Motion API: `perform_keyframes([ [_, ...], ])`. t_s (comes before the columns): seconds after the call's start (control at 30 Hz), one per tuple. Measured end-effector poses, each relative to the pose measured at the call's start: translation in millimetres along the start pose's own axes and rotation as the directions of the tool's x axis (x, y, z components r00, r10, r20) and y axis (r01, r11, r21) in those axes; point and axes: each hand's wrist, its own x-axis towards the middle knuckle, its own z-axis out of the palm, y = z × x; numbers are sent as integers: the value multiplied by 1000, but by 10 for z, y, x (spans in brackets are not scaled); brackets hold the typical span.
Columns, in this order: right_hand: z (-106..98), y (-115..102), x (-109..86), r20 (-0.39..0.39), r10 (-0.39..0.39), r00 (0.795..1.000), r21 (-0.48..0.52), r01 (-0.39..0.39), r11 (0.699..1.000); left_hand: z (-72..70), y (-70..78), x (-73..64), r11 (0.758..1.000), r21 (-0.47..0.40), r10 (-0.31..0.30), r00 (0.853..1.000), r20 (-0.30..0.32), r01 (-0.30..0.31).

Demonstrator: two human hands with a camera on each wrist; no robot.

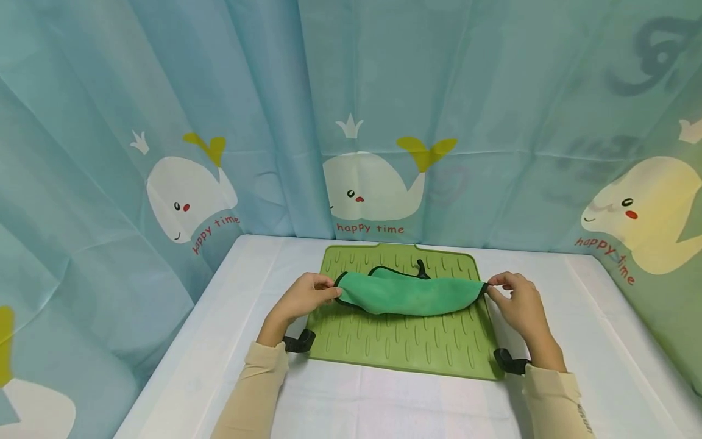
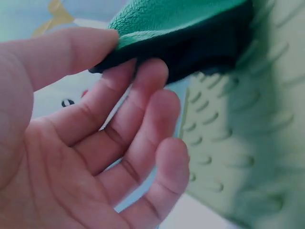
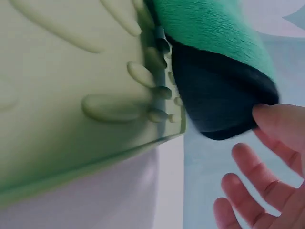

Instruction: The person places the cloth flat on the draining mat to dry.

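A green cloth with black edging stretches between my two hands over a ribbed green mat. At its left end, my left hand pinches the edge between thumb and fingertips; in the left wrist view the other fingers curve loosely below the dark trim. My right hand pinches the opposite corner, and in the right wrist view the cloth's black underside shows beside the thumb. The middle of the cloth sags toward the mat, with part of it folded behind. A black loop sticks up at the back.
The mat lies on a table covered in white cloth. Behind and at both sides hangs a blue-green curtain printed with whales. Black wrist camera mounts sit close to the mat's side edges.
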Motion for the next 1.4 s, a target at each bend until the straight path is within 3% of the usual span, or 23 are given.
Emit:
perform_keyframes([
  [0.2,9,-66,-9,46,21,999,16,-22,1000,75,48,24,996,-89,-20,999,-39,17],
  [0.4,61,-320,-9,27,-105,994,49,104,993,131,154,23,988,-151,-35,994,-102,20],
  [0.53,182,-514,-25,72,-235,969,82,229,970,141,201,19,987,-159,-43,989,-140,21],
  [0.67,320,-622,-60,196,-282,939,77,271,959,141,225,13,984,-174,-63,978,-199,28],
  [0.77,397,-640,-90,296,-266,918,24,271,962,133,235,7,982,-184,-80,967,-244,35],
  [0.87,434,-617,-110,347,-244,906,-25,269,963,120,225,8,984,-174,-89,956,-279,41],
  [1.0,413,-551,-105,315,-191,930,-51,217,975,95,179,19,990,-137,-83,944,-319,41],
  [1.17,298,-431,-73,247,-62,967,-62,79,995,73,110,46,992,-122,-76,934,-350,35],
  [1.4,171,-197,-47,266,29,963,-81,-7,997,69,33,55,992,-113,-94,919,-383,54],
])
